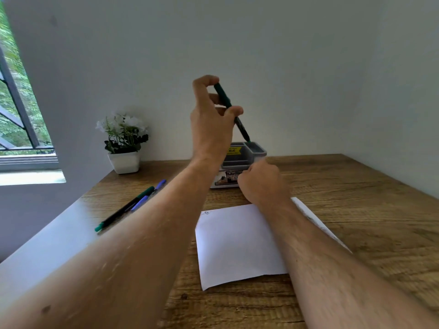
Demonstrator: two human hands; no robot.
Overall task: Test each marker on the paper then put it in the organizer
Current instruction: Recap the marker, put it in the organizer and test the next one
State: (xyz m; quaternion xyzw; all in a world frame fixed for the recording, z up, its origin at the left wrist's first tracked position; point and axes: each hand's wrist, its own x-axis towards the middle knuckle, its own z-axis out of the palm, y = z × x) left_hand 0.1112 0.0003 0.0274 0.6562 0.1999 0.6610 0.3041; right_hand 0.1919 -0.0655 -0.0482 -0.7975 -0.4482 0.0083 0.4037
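My left hand point(211, 119) is raised above the grey organizer point(257, 150) and pinches a dark green marker point(231, 110) between thumb and fingers. The marker slants down, its lower tip just over the organizer's back right compartment. My right hand point(262, 181) rests against the organizer's front, fingers curled; I cannot see whether it grips the organizer. A white sheet of paper point(237, 243) lies in front of me with a small scribble point(206, 213) near its far left corner. Other markers point(133, 205), green and purple, lie on the table to the left.
A small white pot with white flowers point(123, 143) stands at the back left by the wall. The wooden table point(356, 210) runs to the wall on the right. A window point(19, 115) is at far left.
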